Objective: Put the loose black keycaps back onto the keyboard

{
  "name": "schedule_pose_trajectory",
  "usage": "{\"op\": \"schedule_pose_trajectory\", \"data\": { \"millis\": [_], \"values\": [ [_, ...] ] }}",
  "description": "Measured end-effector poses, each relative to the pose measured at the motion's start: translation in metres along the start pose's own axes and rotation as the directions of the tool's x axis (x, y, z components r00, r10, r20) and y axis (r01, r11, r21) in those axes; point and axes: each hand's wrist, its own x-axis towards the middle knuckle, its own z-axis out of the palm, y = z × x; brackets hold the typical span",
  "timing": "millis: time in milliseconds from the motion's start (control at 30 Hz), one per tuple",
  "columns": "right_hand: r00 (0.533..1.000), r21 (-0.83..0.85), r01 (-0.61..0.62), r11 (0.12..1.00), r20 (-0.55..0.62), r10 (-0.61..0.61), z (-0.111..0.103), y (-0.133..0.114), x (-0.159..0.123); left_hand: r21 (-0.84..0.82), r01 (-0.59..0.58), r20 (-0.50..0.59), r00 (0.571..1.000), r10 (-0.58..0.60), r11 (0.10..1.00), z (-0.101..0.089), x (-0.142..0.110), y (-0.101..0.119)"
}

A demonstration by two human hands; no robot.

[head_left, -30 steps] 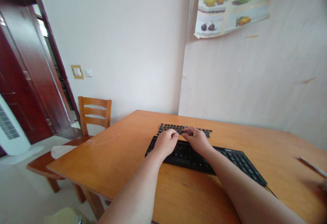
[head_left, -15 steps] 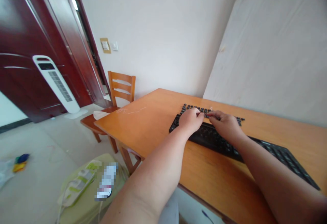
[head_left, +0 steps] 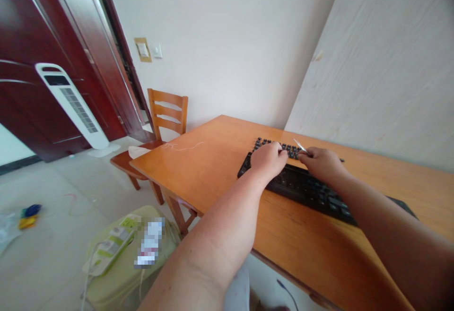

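Note:
A long black keyboard (head_left: pixel 301 185) lies slantwise on the wooden table, partly covered by my forearms and hands. Behind it, loose black keycaps (head_left: pixel 264 142) are laid out in rows on the tabletop. My left hand (head_left: pixel 268 158) is over the keyboard's left end, beside the keycaps, its fingers closed; what they pinch is hidden. To its right, my right hand (head_left: pixel 323 163) grips a thin tool (head_left: pixel 301 145) with a shiny, slender, pale shaft that points up and left. The tool's exact kind does not show, since its other end is inside my fingers.
Thin pale threads lie on the table (head_left: pixel 198 178) at its left. A wooden chair (head_left: pixel 167 112) stands beyond the left edge. Below left, a greenish stool (head_left: pixel 142 282) carries a power strip (head_left: pixel 115 247) and a blurred-out object. A white tower fan (head_left: pixel 74 107) stands by the door.
My hands have drawn slightly apart. The right hand has turned, so the tool's shiny shaft now shows above the keycaps. The whole view has shifted a little.

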Motion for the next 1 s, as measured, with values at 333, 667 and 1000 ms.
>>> {"op": "schedule_pose_trajectory", "data": {
  "millis": [333,667,1000],
  "values": [
    [0.999,0.004,0.001,1.000,0.049,-0.001,0.011,0.001,0.011,-0.124,0.095,-0.029,0.995,-0.099,0.988,-0.003,0.009,-0.013],
    [0.992,0.016,0.008,1.000,0.123,-0.010,0.020,-0.011,0.029,-0.333,0.208,-0.094,0.963,-0.252,0.920,-0.001,0.023,-0.030],
    [0.986,0.003,0.039,0.999,0.163,-0.039,0.032,-0.019,0.042,-0.464,0.221,-0.137,0.939,-0.316,0.858,0.003,0.027,-0.035]
  ]
}}
